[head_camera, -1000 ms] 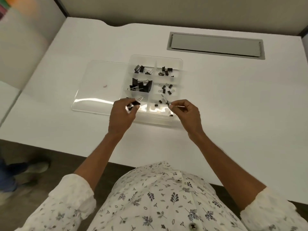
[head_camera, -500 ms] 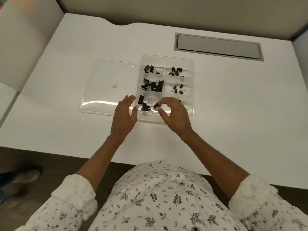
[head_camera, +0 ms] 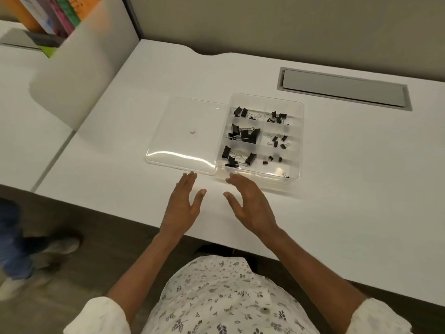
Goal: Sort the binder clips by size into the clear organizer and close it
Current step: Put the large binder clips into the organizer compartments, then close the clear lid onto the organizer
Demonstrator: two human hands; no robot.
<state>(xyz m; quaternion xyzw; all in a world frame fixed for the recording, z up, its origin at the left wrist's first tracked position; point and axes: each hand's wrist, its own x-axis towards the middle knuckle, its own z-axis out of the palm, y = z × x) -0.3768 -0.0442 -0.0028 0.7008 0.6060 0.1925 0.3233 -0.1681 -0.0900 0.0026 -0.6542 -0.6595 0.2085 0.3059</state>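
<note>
The clear organizer [head_camera: 301, 141] lies open on the white desk, its lid [head_camera: 183, 131] flat to the left. Black binder clips fill its compartments: larger clips [head_camera: 245, 135] in the left column, smaller ones [head_camera: 277, 141] in the right. One tiny clip [head_camera: 286, 175] sits at the near right corner. My left hand [head_camera: 184, 206] hovers over the desk just in front of the lid's near edge, fingers straight and holding nothing. My right hand [head_camera: 250, 201] is beside it, in front of the organizer's near wall, fingers spread and empty.
A grey cable hatch [head_camera: 344, 91] is set into the desk behind the organizer. A white divider [head_camera: 79, 75] with coloured books [head_camera: 55, 15] stands at the left. Another person's shoes [head_camera: 43, 249] are on the floor, lower left.
Both hands let go of the clips they held and drew back out of the organizer toward me, opening flat. The camera view shifted, so the organizer now sits further right.
</note>
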